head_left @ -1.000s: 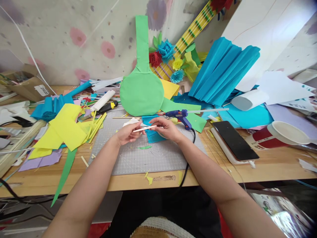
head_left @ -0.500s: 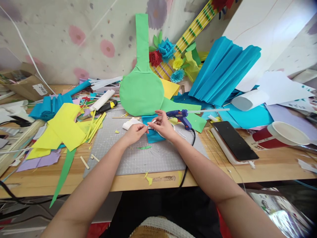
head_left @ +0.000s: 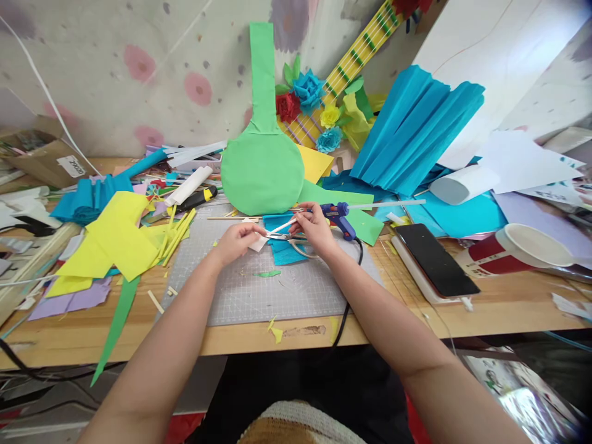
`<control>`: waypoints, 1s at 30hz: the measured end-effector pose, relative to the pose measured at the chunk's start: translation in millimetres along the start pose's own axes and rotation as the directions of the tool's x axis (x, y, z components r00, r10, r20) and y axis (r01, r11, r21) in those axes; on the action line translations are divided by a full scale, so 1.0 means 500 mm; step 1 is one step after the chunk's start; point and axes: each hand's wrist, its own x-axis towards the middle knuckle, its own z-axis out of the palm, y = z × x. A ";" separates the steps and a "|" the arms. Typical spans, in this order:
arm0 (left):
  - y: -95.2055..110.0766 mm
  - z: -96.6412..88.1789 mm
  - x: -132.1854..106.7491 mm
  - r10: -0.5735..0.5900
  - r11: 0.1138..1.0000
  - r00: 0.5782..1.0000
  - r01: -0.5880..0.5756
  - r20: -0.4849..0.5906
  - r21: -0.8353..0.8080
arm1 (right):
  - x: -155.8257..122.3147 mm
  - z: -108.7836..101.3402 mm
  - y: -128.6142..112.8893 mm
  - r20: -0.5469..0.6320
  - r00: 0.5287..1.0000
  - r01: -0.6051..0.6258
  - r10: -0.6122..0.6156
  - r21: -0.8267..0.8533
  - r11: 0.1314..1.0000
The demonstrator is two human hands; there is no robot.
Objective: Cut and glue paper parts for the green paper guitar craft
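Note:
Both my hands meet over the grey cutting mat (head_left: 259, 290). My left hand (head_left: 235, 242) is closed, pinching a small white paper piece (head_left: 257, 243) and the end of a thin white strip (head_left: 283, 227). My right hand (head_left: 315, 229) is closed round what look like scissors (head_left: 290, 237), whose blades point left at the strip. Under the hands lies a blue paper piece (head_left: 282, 250). A small green paper scrap (head_left: 269, 274) lies on the mat just in front of them.
A blue glue gun (head_left: 338, 214) with a black cord lies right of my right hand. Behind stand a green paddle-shaped paper (head_left: 261, 172) and pleated blue paper (head_left: 411, 129). A phone (head_left: 437, 260) and a tipped red cup (head_left: 502, 254) lie right; yellow paper (head_left: 121, 237) and a utility knife (head_left: 198, 198) left.
The strip has swung from lying level between both hands to slanting up toward my right hand. My right hand now has scissors at the strip, and both hands sit slightly farther back.

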 end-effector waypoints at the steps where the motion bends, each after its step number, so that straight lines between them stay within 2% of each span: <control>1: 0.000 -0.011 0.002 -0.006 0.999 0.995 0.001 -0.102 -0.046 | -0.001 0.000 0.000 -0.002 1.000 -0.002 0.002 0.002 1.000; 3: -0.003 -0.024 0.008 -0.013 0.994 0.940 -0.025 -0.341 -0.106 | -0.003 0.003 0.001 0.017 1.000 -0.005 0.005 0.003 1.000; 4: -0.007 -0.024 0.012 -0.010 0.993 0.906 -0.039 -0.424 -0.107 | -0.004 0.006 0.003 0.034 0.999 -0.005 0.005 0.001 1.000; 5: -0.010 -0.021 0.016 0.001 0.995 0.884 -0.047 -0.468 -0.086 | -0.005 0.009 0.004 0.052 0.999 -0.003 0.003 -0.001 1.000; 6: -0.014 -0.014 0.019 0.020 0.998 0.879 -0.049 -0.477 -0.047 | -0.006 0.012 0.005 0.067 0.998 0.002 -0.002 -0.003 1.000; 8: -0.018 0.007 0.022 0.078 0.996 0.902 -0.055 -0.426 0.066 | -0.007 0.017 0.008 0.086 0.996 0.021 -0.020 -0.006 1.000; 12: -0.019 0.040 0.018 0.114 0.969 0.977 -0.070 -0.178 0.236 | -0.006 0.020 0.010 0.109 0.992 0.067 -0.067 0.000 0.998; 15: -0.018 0.045 0.012 0.124 0.949 0.990 -0.098 -0.068 0.300 | -0.007 0.020 0.009 0.114 0.990 0.090 -0.088 -0.009 0.996; 20: -0.013 0.041 0.007 0.154 0.959 0.987 -0.158 0.036 0.234 | -0.012 0.019 0.006 0.057 0.993 0.106 -0.105 -0.017 0.994; 22: -0.006 0.036 0.003 0.124 0.976 0.988 -0.138 0.092 0.169 | -0.012 0.018 0.006 0.054 0.993 0.103 -0.103 -0.008 0.995; 25: 0.003 0.019 -0.004 0.032 0.997 0.985 -0.043 0.172 0.061 | -0.010 0.014 0.006 0.040 0.995 0.089 -0.089 0.007 0.996; 27: 0.003 0.004 -0.006 0.004 1.000 0.985 0.001 0.173 -0.028 | -0.008 0.009 0.005 0.012 0.996 0.085 -0.085 0.014 0.996; 28: 0.001 -0.002 -0.005 0.010 0.997 0.991 0.000 0.135 -0.072 | -0.007 0.007 0.005 -0.002 0.996 0.086 -0.085 0.016 0.996; 30: -0.006 -0.008 0.002 0.038 0.995 0.998 -0.042 -0.041 -0.096 | -0.008 0.004 0.004 -0.014 0.996 0.084 -0.083 0.020 0.996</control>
